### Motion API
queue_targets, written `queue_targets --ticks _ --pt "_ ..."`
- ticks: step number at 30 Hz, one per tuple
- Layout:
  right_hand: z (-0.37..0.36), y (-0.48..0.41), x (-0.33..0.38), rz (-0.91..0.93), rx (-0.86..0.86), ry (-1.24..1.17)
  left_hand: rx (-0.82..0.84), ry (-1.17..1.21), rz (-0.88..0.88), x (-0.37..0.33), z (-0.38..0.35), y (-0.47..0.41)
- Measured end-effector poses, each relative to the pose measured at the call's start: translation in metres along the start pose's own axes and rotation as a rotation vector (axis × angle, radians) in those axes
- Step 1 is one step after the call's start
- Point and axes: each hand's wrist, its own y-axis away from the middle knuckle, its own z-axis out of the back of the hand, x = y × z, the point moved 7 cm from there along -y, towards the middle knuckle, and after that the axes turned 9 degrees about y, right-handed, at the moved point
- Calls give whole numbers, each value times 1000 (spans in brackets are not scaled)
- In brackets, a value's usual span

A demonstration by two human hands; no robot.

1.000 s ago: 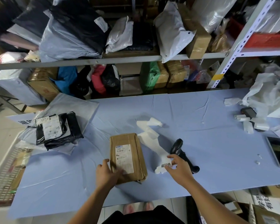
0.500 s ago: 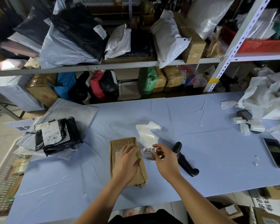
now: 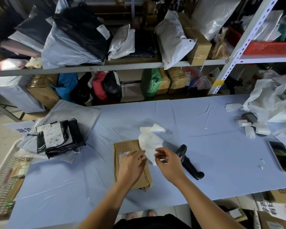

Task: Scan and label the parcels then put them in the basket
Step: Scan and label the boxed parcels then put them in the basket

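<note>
A: Parcel first: the brown cardboard parcel lies flat on the blue desk, nearest the person, its printed label half under the left hand. That hand rests on it with loose fingers, pressing and not clasping

B: And the right hand?

A: Just beside the left, fingertips pinched toward the lower edge of the white backing strip. Whether its grip has the paper or a peeled sticker cannot be told; the pinch is blurred

B: So what could go wrong?

A: The strip curls up loosely over the parcel's top corner. A sticker peeled from it may fold onto itself, or land across the printed label and hide the barcode

B: The scanner?

A: The black scanner lies just right of the hands, untouched. A sweep of the right wrist could knock it

B: Farther out?

A: The black bagged parcel waits on a grey mailer at far left, above the white basket off the desk's left end. A parcel slid carelessly that way could miss the basket. The phone sits well apart at right
</note>
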Motion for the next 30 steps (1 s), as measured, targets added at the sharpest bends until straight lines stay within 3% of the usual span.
queue_targets --ticks 7,10,12,17,23,30 --pt "-30 -7 -31 100 103 623 -12 -70 380 60 13 22" --pt "-24 -22 -45 -109 -2 585 14 -67 432 69 13 30" --pt "-24 -32 -58 -234 45 552 18 -66 439 72 15 34" --pt "-27 -48 -75 -272 118 645 2 -69 462 80 23 39" --pt "-8 -43 -54 -249 8 505 -25 -47 420 76 29 38" --pt "6 -35 -15 -309 -104 -1 91 92 220 26 6 13"
